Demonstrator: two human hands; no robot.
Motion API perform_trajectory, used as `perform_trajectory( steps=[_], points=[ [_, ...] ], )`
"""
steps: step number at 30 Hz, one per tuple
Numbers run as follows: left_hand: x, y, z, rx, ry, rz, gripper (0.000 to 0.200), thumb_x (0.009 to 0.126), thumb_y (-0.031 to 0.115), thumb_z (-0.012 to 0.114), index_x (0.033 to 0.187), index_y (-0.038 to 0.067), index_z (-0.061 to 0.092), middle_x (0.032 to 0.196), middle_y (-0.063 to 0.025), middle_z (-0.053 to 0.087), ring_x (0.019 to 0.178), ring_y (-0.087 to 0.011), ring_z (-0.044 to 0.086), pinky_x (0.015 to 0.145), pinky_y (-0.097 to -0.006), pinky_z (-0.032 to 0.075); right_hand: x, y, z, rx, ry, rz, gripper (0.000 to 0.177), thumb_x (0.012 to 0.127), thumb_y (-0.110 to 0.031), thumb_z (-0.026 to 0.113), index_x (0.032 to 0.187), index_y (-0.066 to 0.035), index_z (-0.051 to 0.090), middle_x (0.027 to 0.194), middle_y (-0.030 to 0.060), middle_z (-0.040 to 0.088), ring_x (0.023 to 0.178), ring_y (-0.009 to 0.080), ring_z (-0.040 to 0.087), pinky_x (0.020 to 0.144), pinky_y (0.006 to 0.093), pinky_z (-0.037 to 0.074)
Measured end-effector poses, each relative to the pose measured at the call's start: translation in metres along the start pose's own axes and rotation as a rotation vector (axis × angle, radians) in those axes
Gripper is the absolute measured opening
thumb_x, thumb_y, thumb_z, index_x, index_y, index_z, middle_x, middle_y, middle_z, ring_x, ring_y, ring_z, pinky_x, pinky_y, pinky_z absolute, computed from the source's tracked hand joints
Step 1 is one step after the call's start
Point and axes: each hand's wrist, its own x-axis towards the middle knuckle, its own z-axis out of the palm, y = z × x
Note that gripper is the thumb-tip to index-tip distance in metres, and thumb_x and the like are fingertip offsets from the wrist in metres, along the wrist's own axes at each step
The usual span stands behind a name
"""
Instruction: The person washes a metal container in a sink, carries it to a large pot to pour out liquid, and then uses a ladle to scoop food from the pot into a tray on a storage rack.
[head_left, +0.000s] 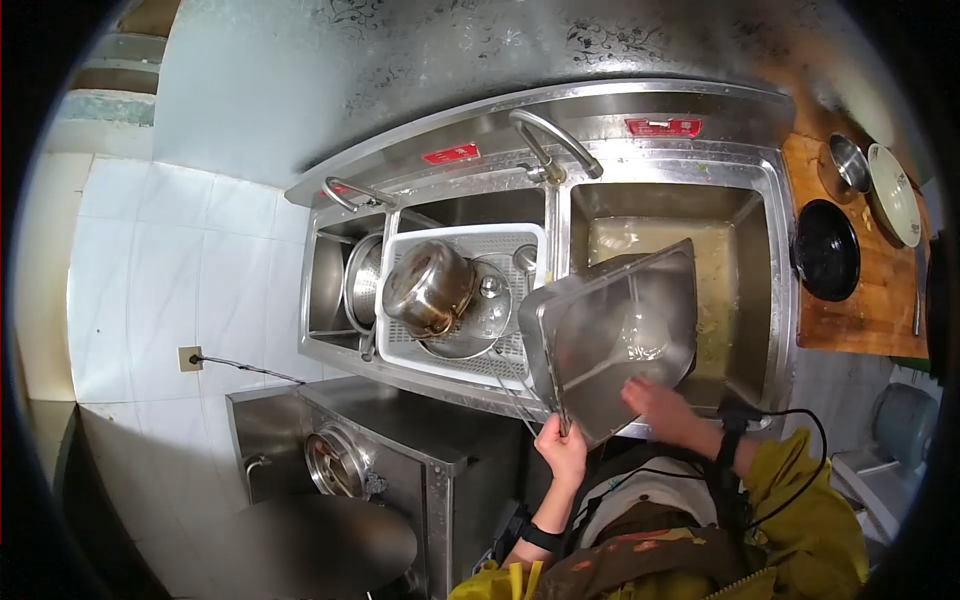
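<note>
Gripping the near left rim of a rectangular steel tray point(620, 330), the left hand point(562, 448) is clamped shut on the metal, thumb over the edge. The right hand point(658, 400) lies against the tray's near rim on the other side (whether its fingers curl round the rim or only press flat, I cannot tell). The tray is held up in the air, tilted with its hollow side toward the person, over the near edge of the sink's right basin point(745, 300), which holds cloudy, yellowish water. Just beside it, in the middle basin, a white drainer basket point(400, 345) carries a steel pot point(430, 290) lying on its side and a glass lid point(492, 300). A curved tap point(555, 140) stands at the sink's far edge. On the wooden bench point(880, 310) at the right sit a black pan point(826, 250), a small steel bowl point(850, 160) and a pale plate point(895, 195).
</note>
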Motion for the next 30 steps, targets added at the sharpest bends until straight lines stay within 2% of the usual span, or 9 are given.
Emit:
perform_trajectory(
  steps=[3, 6, 14, 17, 20, 22, 26, 27, 30],
  points=[
    [0.011, -0.006, 0.006, 0.062, -0.001, 0.073, 0.012, 0.069, -0.002, 0.053, 0.061, -0.001, 0.044, 0.049, -0.0027, 0.036, 0.048, -0.0066, 0.032, 0.043, -0.0250, 0.028, -0.004, -0.001, -0.009, -0.036, 0.023, -0.064, 0.048, 0.067, -0.010, 0.056, 0.112, 0.004, 0.048, 0.120, 0.0189, 0.047, 0.117, 0.0351, 0.039, 0.098, 0.0410, 0.034],
    [0.006, -0.004, 0.009, 0.003, 0.008, 0.034, 0.016, 0.069, -0.002, 0.052, 0.060, -0.001, 0.039, 0.048, -0.0030, 0.033, 0.048, -0.0069, 0.030, 0.042, -0.0260, 0.026, 0.004, -0.070, -0.002, 0.107, 0.017, -0.218, 0.046, 0.067, -0.004, 0.053, 0.112, 0.005, 0.048, 0.123, 0.0175, 0.044, 0.120, 0.0350, 0.036, 0.100, 0.0413, 0.033],
    [0.017, 0.007, 0.017, 0.017, -0.046, 0.031, 0.017, 0.069, -0.001, 0.051, 0.060, 0.000, 0.036, 0.048, -0.0025, 0.030, 0.048, -0.0072, 0.028, 0.042, -0.0272, 0.026, -0.025, -0.008, -0.005, 0.011, 0.044, 0.051, 0.053, 0.063, 0.000, 0.056, 0.115, 0.002, 0.048, 0.124, 0.0179, 0.044, 0.118, 0.0338, 0.039, 0.100, 0.0395, 0.032],
    [0.016, 0.003, 0.020, -0.013, -0.047, -0.011, 0.018, 0.068, 0.000, 0.052, 0.060, 0.000, 0.036, 0.048, -0.0031, 0.029, 0.048, -0.0077, 0.028, 0.042, -0.0277, 0.026, -0.010, -0.056, 0.002, 0.068, 0.146, -0.207, 0.054, 0.061, 0.004, 0.053, 0.115, 0.003, 0.049, 0.123, 0.0166, 0.046, 0.120, 0.0322, 0.038, 0.099, 0.0380, 0.034],
    [0.014, -0.029, 0.021, -0.013, -0.028, 0.011, 0.019, 0.067, 0.001, 0.053, 0.060, 0.000, 0.036, 0.048, -0.0038, 0.029, 0.047, -0.0085, 0.028, 0.043, -0.0284, 0.027, -0.013, -0.039, 0.011, 0.068, 0.138, -0.178, 0.052, 0.064, 0.002, 0.049, 0.116, 0.002, 0.049, 0.123, 0.0161, 0.046, 0.120, 0.0329, 0.038, 0.098, 0.0388, 0.035],
    [0.014, -0.013, 0.021, 0.017, -0.039, -0.010, 0.018, 0.067, 0.001, 0.053, 0.060, 0.000, 0.037, 0.047, -0.0038, 0.030, 0.047, -0.0092, 0.028, 0.043, -0.0290, 0.028, -0.020, -0.007, 0.005, 0.045, 0.071, 0.048, 0.046, 0.067, -0.002, 0.050, 0.113, 0.001, 0.050, 0.117, 0.0159, 0.049, 0.116, 0.0341, 0.041, 0.094, 0.0400, 0.038],
    [0.027, 0.025, 0.019, 0.132, -0.064, 0.013, 0.016, 0.065, 0.001, 0.053, 0.060, 0.000, 0.038, 0.047, -0.0040, 0.030, 0.047, -0.0100, 0.029, 0.043, -0.0291, 0.029, -0.016, 0.012, 0.023, -0.058, 0.110, 0.075, 0.037, 0.068, -0.009, 0.052, 0.104, 0.000, 0.052, 0.107, 0.0168, 0.051, 0.107, 0.0343, 0.044, 0.090, 0.0416, 0.037],
    [0.030, 0.023, 0.016, 0.189, -0.098, -0.044, 0.002, 0.066, -0.001, 0.051, 0.065, -0.002, 0.050, 0.052, 0.0024, 0.044, 0.053, -0.0051, 0.038, 0.048, -0.0250, 0.034, -0.003, -0.003, 0.018, 0.070, 0.025, -0.014, 0.035, 0.068, -0.011, 0.053, 0.102, 0.000, 0.052, 0.108, 0.0172, 0.050, 0.107, 0.0339, 0.044, 0.091, 0.0420, 0.036],
    [0.036, 0.022, 0.013, 0.114, -0.107, -0.084, 0.003, 0.066, -0.001, 0.051, 0.068, -0.001, 0.053, 0.053, 0.0016, 0.047, 0.055, -0.0052, 0.041, 0.050, -0.0249, 0.036, 0.028, -0.076, -0.002, 0.150, 0.250, -0.157, 0.040, 0.067, -0.012, 0.056, 0.105, -0.003, 0.051, 0.109, 0.0131, 0.050, 0.104, 0.0298, 0.046, 0.090, 0.0395, 0.037]
  ],
)
